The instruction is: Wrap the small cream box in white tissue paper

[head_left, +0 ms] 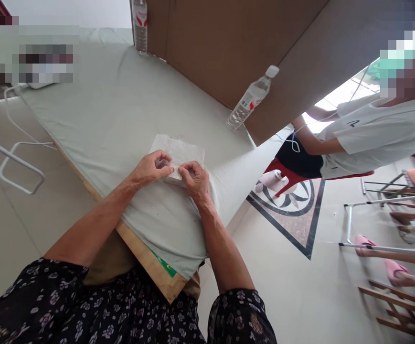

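Observation:
A pale, flat, block-like packet (178, 146) with a whitish, thin-looking covering lies on the cloth-covered table close in front of me. My left hand (151, 168) is at its near left side, fingers curled and thumb stretched toward the near edge. At the near right corner, my right hand (195, 179) has thumb and forefinger pinched together at the packet's edge. Both hands look closed on the near rim of the covering, thumbs a short gap apart. What exactly lies between the fingertips is too small to make out.
A clear water bottle (252, 99) leans beside a large brown cardboard panel (207, 52); another bottle (141, 28) stands farther left. A person in a white shirt (382, 129) sits to the right. White cables and a metal frame (349, 224) are around the table (96, 110).

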### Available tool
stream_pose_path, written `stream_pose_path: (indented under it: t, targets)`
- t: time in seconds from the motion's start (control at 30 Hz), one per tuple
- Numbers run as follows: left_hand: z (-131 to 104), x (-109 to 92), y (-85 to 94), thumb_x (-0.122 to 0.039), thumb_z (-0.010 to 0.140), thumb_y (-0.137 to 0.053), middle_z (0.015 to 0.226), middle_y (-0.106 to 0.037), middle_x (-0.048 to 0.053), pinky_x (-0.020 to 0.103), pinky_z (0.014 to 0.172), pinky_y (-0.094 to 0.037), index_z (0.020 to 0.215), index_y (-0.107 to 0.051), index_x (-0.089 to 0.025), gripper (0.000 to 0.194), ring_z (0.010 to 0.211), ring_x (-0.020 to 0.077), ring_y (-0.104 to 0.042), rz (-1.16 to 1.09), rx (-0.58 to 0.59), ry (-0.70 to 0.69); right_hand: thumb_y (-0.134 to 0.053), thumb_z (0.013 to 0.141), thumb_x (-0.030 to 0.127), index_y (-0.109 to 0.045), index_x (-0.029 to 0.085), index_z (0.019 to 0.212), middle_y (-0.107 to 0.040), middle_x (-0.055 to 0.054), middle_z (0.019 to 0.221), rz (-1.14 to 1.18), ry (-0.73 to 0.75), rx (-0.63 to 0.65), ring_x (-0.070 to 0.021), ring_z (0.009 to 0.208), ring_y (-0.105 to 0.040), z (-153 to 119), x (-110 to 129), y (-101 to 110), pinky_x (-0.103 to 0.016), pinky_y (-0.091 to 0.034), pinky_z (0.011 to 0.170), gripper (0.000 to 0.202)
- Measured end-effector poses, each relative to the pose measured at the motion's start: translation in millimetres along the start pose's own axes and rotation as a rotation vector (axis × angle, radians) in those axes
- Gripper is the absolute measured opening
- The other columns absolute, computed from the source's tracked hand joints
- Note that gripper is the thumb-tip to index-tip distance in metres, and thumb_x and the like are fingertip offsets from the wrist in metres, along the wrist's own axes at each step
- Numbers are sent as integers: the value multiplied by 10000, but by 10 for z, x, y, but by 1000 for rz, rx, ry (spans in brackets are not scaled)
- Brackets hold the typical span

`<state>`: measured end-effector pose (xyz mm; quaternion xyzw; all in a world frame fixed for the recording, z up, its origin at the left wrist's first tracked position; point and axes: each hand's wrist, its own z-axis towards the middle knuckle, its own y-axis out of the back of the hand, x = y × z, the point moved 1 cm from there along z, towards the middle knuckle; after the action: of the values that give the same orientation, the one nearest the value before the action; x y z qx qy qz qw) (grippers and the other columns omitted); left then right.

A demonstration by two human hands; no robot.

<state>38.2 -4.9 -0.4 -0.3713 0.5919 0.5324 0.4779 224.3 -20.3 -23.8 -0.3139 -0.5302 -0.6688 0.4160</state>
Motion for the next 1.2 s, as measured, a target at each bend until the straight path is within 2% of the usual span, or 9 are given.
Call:
stream_pose_path:
  t: [0.1, 0.2, 0.3, 0.63, 0.7, 0.83, 0.9, 1.03, 1.2]
  targets:
    - [-2, 19, 16, -422, 671, -710, 683, -586, -22, 243, 555, -383, 800, -627, -196, 272, 594, 112, -479, 41, 32, 14, -618, 921, 460, -644, 263, 824, -772, 1, 882, 4, 14, -3, -185, 848, -684, -8, 6, 7, -340, -513, 860, 221]
    - [-3, 39, 1, -426, 683, -707, 798, -671, 23, 240, 568, -400, 732, -577, -193, 270, 628, 113, -527, -14, 38, 5, -621, 927, 466, -643, 266, 831, -784, -4, 915, -17, 14, -7, -198, 882, -689, -7, 3, 12, -363, -511, 900, 223]
    - [0, 43, -26, -434, 692, -723, 889, -714, 58, 244, 599, -436, 723, -564, -186, 297, 663, 115, -567, -60, 23, -14, -613, 932, 460, -642, 265, 840, -782, -8, 927, -35, 10, -17, -199, 895, -688, -2, -2, 18, -363, -509, 912, 218]
    - [7, 22, -62, -404, 703, -722, 762, -656, 21, 232, 553, -400, 737, -582, -184, 262, 597, 94, -503, -54, 3, -44, -608, 934, 450, -625, 258, 836, -735, -1, 839, -14, 33, -10, -189, 828, -678, 38, -61, 12, -339, -510, 847, 216]
    - [12, 15, -57, -408, 698, -722, 736, -633, 9, 232, 556, -396, 735, -584, -186, 264, 597, 96, -498, -56, 12, -36, -587, 955, 455, -634, 258, 867, -746, -19, 894, -48, 47, -65, -204, 893, -689, 34, -24, 57, -361, -509, 891, 221]
    - [28, 11, -60, -410, 689, -722, 669, -559, -23, 231, 542, -363, 732, -575, -196, 264, 586, 97, -467, -53, 26, -31, -495, 1035, 412, -672, 252, 954, -759, -84, 1142, -239, 188, -299, -257, 1156, -661, -74, 162, 205, -457, -419, 1068, 252]
    - [34, 12, -67, -401, 683, -728, 639, -517, -42, 231, 543, -357, 747, -577, -199, 260, 576, 94, -444, -54, 18, -36, -493, 1051, 370, -700, 248, 969, -770, -88, 1129, -353, 269, -239, -258, 1127, -665, -154, 246, 218, -453, -403, 1056, 254]
    - [29, 8, -60, -400, 684, -727, 655, -556, -42, 237, 567, -396, 836, -613, -200, 275, 587, 103, -476, -33, -4, -22, -535, 1047, 293, -744, 252, 1076, -780, -79, 1175, -545, 378, 72, -253, 1132, -653, -253, 281, 103, -423, -391, 1024, 216]
    - [24, 28, 43, -342, 685, -659, 841, -700, 22, 266, 647, -468, 1025, -677, -187, 375, 712, 151, -602, 4, -31, 8, -511, 1071, 288, -723, 244, 1187, -747, -81, 1248, -683, 393, 151, -246, 1153, -613, -244, 269, 42, -399, -364, 1007, 245]
